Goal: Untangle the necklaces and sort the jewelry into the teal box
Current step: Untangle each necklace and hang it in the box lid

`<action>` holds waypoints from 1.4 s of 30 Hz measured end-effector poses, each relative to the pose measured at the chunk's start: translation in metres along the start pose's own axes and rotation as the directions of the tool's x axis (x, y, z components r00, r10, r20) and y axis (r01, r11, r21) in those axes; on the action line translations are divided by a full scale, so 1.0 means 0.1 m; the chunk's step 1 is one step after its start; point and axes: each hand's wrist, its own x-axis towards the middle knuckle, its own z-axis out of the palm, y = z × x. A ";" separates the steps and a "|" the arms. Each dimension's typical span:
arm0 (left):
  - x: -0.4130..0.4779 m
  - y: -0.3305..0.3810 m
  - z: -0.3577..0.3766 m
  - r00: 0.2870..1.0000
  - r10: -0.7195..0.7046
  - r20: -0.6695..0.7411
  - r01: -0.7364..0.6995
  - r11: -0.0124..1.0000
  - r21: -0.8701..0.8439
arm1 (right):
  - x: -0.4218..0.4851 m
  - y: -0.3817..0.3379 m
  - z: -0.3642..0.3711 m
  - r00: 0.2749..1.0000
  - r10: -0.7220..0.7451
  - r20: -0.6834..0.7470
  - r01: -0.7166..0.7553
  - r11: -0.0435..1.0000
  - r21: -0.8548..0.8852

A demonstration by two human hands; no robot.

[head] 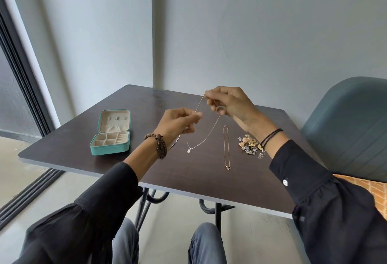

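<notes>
A dark brown worktop (188, 180) fills the middle of the frame, with a blue-grey padded chair (351, 129) at its right edge; a person's black sleeves rise from the lower corners toward the centre.

The teal box (111, 132) lies open on the left part of the worktop, lid back and pale compartments showing; what sits in the compartments is too small to tell.

The left hand (178, 123), a brown bead bracelet on its wrist, is raised just left of centre and pinches a thin silver necklace (207, 136) between thumb and fingertips; the right hand (228, 104), with dark cords at the wrist, is higher and just right of it, fingers closed on the same chain near its top; the chain runs taut between the two hands, then hangs down and left to a small pendant resting at or just above the worktop.

A gold necklace (226, 148) lies straight on the worktop right of centre, apart from the silver one, its pendant nearest the viewer.

A heap of gold and silver earrings (249, 144) sits just right of the gold necklace, below the right wrist.
</notes>
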 end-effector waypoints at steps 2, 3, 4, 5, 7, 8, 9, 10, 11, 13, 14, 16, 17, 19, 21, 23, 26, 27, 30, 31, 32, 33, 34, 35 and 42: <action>-0.03 -0.18 0.01 0.999 -0.034 0.020 0.034 0.999 -0.002 | 0.02 -0.04 -0.01 1.000 0.021 -0.022 -0.018 0.992 0.125; -0.05 -0.26 0.02 0.998 -0.052 0.029 0.052 0.999 -0.004 | 0.03 -0.06 -0.02 0.999 0.029 -0.033 -0.023 0.984 0.175; -0.07 -0.34 0.03 0.997 -0.071 0.036 0.071 0.997 -0.004 | 0.04 -0.09 -0.03 0.998 0.036 -0.045 -0.026 0.976 0.215; -0.09 -0.42 0.04 0.995 -0.093 0.040 0.093 0.996 -0.005 | 0.05 -0.10 -0.05 0.997 0.044 -0.056 -0.029 0.969 0.247; -0.13 -0.53 0.06 0.988 -0.144 0.052 0.147 0.988 -0.039 | 0.09 -0.12 -0.08 0.995 0.063 -0.078 -0.038 0.958 0.286; -0.14 -0.57 0.08 0.984 -0.166 0.063 0.171 0.983 -0.072 | 0.10 -0.13 -0.09 0.994 0.071 -0.083 -0.044 0.956 0.289; -0.15 -0.59 0.09 0.980 -0.184 0.074 0.191 0.976 -0.102 | 0.11 -0.12 -0.10 0.993 0.079 -0.082 -0.052 0.957 0.287; -0.16 -0.61 0.10 0.977 -0.197 0.086 0.207 0.970 -0.129 | 0.12 -0.11 -0.11 0.993 0.087 -0.078 -0.062 0.957 0.284; -0.16 -0.62 0.11 0.974 -0.202 0.102 0.215 0.965 -0.149 | 0.13 -0.09 -0.12 0.993 0.095 -0.075 -0.070 0.955 0.289; -0.19 -0.64 0.12 0.969 -0.211 0.129 0.230 0.960 -0.162 | 0.15 -0.06 -0.13 0.991 0.110 -0.078 -0.080 0.946 0.315; -0.20 -0.65 0.12 0.963 -0.229 0.140 0.249 0.956 -0.154 | 0.16 -0.04 -0.13 0.989 0.117 -0.085 -0.083 0.940 0.330; -0.24 -0.64 0.11 0.946 -0.273 0.175 0.296 0.948 -0.118 | 0.19 -0.01 -0.13 0.987 0.132 -0.095 -0.092 0.935 0.342; -0.26 -0.63 0.10 0.935 -0.292 0.202 0.312 0.947 -0.076 | 0.21 0.01 -0.13 0.986 0.139 -0.097 -0.098 0.934 0.343; -0.30 -0.61 0.07 0.918 -0.309 0.248 0.312 0.950 0.031 | 0.24 0.05 -0.14 0.983 0.154 -0.104 -0.110 0.934 0.341; -0.33 -0.62 0.06 0.918 -0.304 0.256 0.299 0.952 0.059 | 0.28 0.09 -0.14 0.977 0.180 -0.114 -0.133 0.935 0.328; -0.35 -0.64 0.05 0.925 -0.297 0.236 0.295 0.954 0.047 | 0.33 0.15 -0.14 0.968 0.217 -0.128 -0.165 0.931 0.326; -0.38 -0.69 0.04 0.944 -0.280 0.172 0.275 0.960 0.055 | 0.41 0.28 -0.15 0.949 0.272 -0.161 -0.218 0.933 0.286; -0.39 -0.71 0.04 0.954 -0.260 0.149 0.251 0.965 0.077 | 0.44 0.34 -0.16 0.943 0.284 -0.175 -0.235 0.938 0.254; -0.42 -0.76 0.01 0.982 -0.134 0.135 0.092 0.955 0.280 | 0.51 0.54 -0.16 0.936 0.286 -0.207 -0.270 0.957 0.104; -0.41 -0.78 0.01 0.986 -0.089 0.143 0.031 0.930 0.365 | 0.53 0.62 -0.16 0.937 0.279 -0.212 -0.275 0.960 0.047; -0.40 -0.80 0.01 0.988 -0.050 0.148 -0.021 0.896 0.443 | 0.56 0.69 -0.15 0.939 0.270 -0.212 -0.276 0.961 0.000; -0.39 -0.81 0.01 0.989 -0.021 0.144 -0.056 0.858 0.510 | 0.59 0.77 -0.15 0.942 0.257 -0.215 -0.271 0.962 -0.041; -0.38 -0.82 0.01 0.992 -0.006 0.129 -0.069 0.821 0.566 | 0.62 0.84 -0.14 0.945 0.239 -0.222 -0.262 0.962 -0.082; -0.37 -0.84 0.02 0.994 -0.008 0.109 -0.060 0.787 0.614 | 0.65 0.92 -0.14 0.948 0.218 -0.233 -0.253 0.958 -0.137; -0.28 -0.83 0.07 0.997 -0.021 0.070 -0.045 0.581 0.813 | 0.87 1.45 -0.09 0.971 0.102 -0.216 -0.204 0.828 -0.523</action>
